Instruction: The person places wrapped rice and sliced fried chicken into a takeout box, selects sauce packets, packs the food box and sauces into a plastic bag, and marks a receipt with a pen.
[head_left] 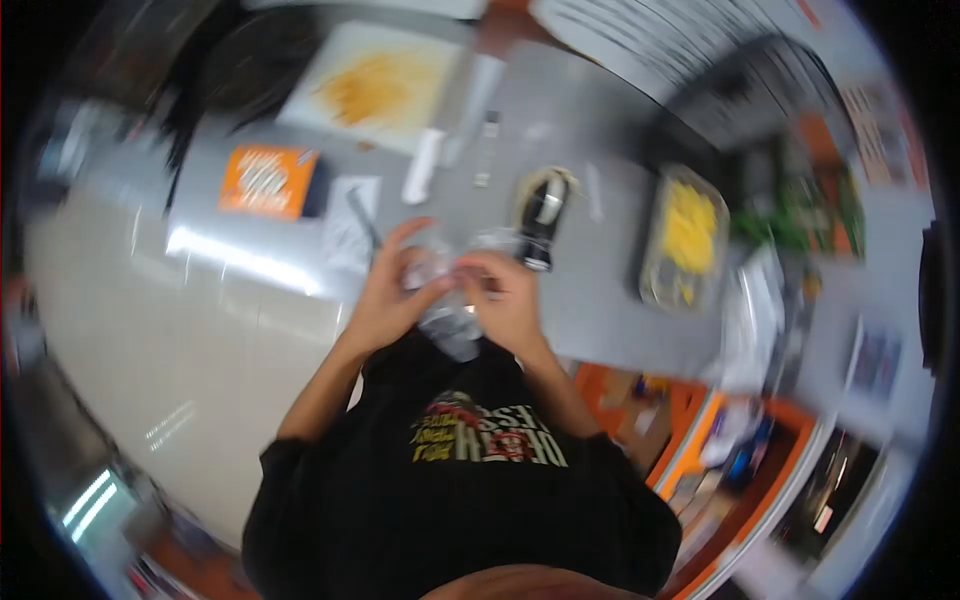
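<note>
In front of my shirt, both hands work on a crumpled clear plastic bag (pixel 452 335). My left hand (pixel 393 292) has its thumb and fingers closed on the bag's left side. My right hand (pixel 507 300) pinches the bag near its top, fingertips close to the left thumb. Part of the bag hangs below the hands. Just beyond the right hand, a black object with a shiny pale top (pixel 543 222) lies on the grey table (pixel 600 290); blur hides its kind. Left of my left hand is a white printed paper (pixel 345 232).
A white cutting board (pixel 305 100) bears orange-yellow shreds, with a white-handled knife (pixel 424 168) at its right. An orange printed packet (pixel 266 182) lies at left. A clear container of yellow pieces (pixel 688 235) and leafy greens (pixel 795 225) are at right. Orange-edged drawers (pixel 690 432) stand open below.
</note>
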